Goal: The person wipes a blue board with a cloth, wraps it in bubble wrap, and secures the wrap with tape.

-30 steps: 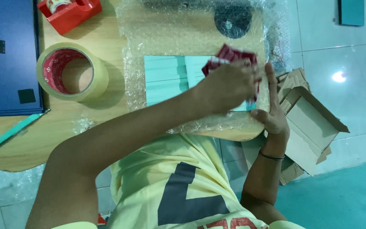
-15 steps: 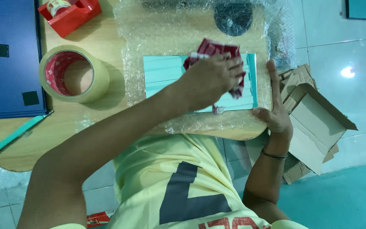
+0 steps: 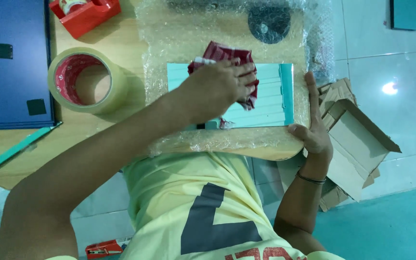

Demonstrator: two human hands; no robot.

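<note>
Head view: left hand presses a red cloth flat-fingered onto the teal panel lying on bubble wrap; right hand, fingers straight, braces its edge. Hard rubbing could slide the panel off the slippery wrap.

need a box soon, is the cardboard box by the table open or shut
Open: the cardboard box lies beside the table with flaps spread and its inside showing.
</note>
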